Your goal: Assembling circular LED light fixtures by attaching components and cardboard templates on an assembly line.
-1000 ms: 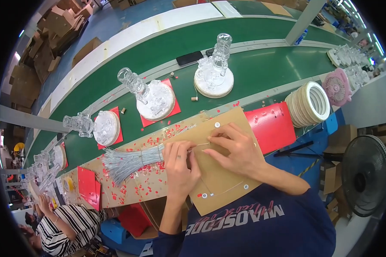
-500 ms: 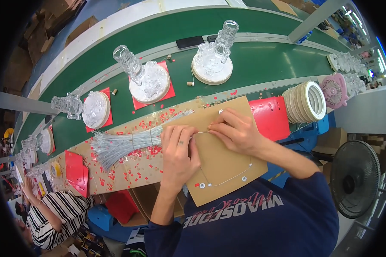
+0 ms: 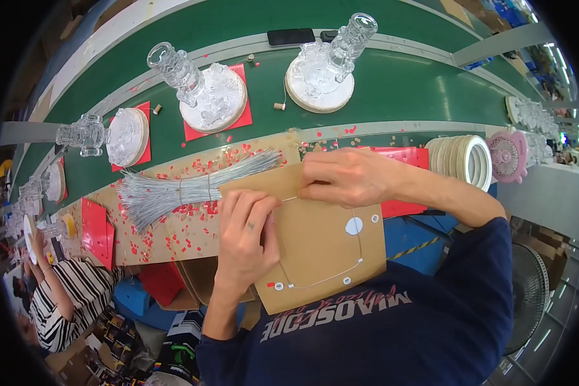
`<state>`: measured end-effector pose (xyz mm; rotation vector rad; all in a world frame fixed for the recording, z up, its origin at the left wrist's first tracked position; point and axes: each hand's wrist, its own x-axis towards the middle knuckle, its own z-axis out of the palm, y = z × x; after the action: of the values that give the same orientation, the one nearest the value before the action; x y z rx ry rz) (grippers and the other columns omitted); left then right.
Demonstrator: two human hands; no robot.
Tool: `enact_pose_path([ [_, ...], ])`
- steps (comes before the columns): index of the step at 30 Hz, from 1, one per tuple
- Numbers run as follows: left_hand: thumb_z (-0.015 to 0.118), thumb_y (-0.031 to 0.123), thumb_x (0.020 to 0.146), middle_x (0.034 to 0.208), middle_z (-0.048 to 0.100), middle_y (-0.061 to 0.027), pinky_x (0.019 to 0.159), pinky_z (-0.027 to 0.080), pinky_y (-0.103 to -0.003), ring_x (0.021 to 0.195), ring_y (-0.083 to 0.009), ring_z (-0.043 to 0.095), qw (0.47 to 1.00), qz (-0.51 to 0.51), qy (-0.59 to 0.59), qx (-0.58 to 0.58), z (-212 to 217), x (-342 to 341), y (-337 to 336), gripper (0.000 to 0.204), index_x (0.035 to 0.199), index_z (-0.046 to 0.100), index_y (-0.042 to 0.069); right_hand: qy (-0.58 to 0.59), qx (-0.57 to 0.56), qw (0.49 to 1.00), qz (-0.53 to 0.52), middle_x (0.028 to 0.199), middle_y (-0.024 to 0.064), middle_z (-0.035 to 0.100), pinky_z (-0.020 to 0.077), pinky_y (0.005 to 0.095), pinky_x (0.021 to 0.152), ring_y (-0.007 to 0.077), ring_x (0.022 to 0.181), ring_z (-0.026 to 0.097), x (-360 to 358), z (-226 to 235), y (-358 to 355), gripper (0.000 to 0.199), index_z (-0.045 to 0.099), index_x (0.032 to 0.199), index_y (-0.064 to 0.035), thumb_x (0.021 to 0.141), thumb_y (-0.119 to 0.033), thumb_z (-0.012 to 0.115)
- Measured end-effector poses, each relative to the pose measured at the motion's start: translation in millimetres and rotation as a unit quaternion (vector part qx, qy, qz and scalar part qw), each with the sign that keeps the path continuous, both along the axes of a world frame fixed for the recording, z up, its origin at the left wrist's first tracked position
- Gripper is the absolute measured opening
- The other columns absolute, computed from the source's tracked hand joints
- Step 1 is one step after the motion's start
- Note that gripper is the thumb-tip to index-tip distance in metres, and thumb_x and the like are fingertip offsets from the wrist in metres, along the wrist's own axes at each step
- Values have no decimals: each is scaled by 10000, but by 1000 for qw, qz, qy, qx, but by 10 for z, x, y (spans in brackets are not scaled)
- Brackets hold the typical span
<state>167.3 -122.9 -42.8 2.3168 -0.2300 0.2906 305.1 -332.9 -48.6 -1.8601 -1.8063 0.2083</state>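
Note:
A brown cardboard sheet [image 3: 312,251] lies before my chest, tilted a little. A thin pale wire [image 3: 325,283] runs in a loop over it, passing small white fixings and a white oval patch [image 3: 354,226]. My left hand [image 3: 248,231] is closed at the sheet's left side, thumb and fingertips pinching the wire near the far edge. Across the top of the sheet reaches my right hand [image 3: 344,178], its curled fingers gripping the same wire close by; its fingertips are partly hidden. A short stretch of wire shows between both hands.
Beyond the sheet lies a tied bundle of silvery wires [image 3: 196,190] among red scraps. Clear glass-like pieces on round white bases [image 3: 213,106] stand along the green belt [image 3: 405,96]. White rings [image 3: 460,161], a pink fan [image 3: 507,156] and red sheets [image 3: 96,235] lie around. A person in stripes [image 3: 77,293] sits left.
My right hand has shifted toward the sheet's far edge and turned flatter, uncovering the white oval patch. My left hand keeps its pinch. The whole view has shifted slightly.

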Motion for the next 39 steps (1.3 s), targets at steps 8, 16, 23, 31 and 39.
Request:
enact_pose_path([
  [8,659,-107,714,945,594,-101,781,423,-412,891,-299,572,1000,2,-4,-13,-5,72,-50,285,964,619,27,101,127,949,-272,964,61,669,551,311,661,208,820,649,-445,-83,-88,309,757,1044,-73,739,-44,799],
  [16,656,-107,719,932,593,-103,785,422,-409,899,-298,574,1000,7,-13,-18,-14,54,-48,266,947,619,24,-3,87,972,-218,999,65,659,559,361,751,245,882,645,-525,-46,-125,444,752,1108,-72,665,-37,756],
  [23,644,-108,728,935,589,-105,789,420,-406,903,-302,569,1000,13,-7,-3,11,77,-86,252,944,621,21,-40,48,975,-213,994,63,653,559,378,779,248,907,646,-535,-80,-101,457,750,1097,-64,645,-14,707],
  [31,628,-115,728,931,586,-107,775,413,-413,898,-301,563,1000,9,-13,-14,-12,85,-127,268,958,631,23,-10,120,963,-240,1050,84,670,572,363,755,264,889,657,-488,-141,-208,479,749,1088,-62,626,44,676],
  [39,604,-115,681,935,536,-85,804,385,-391,913,-263,527,999,-32,-10,25,2,71,-91,625,1261,678,106,38,91,959,-266,1161,118,631,575,368,748,268,936,625,-585,-138,-187,511,751,1106,-94,643,80,627],
])
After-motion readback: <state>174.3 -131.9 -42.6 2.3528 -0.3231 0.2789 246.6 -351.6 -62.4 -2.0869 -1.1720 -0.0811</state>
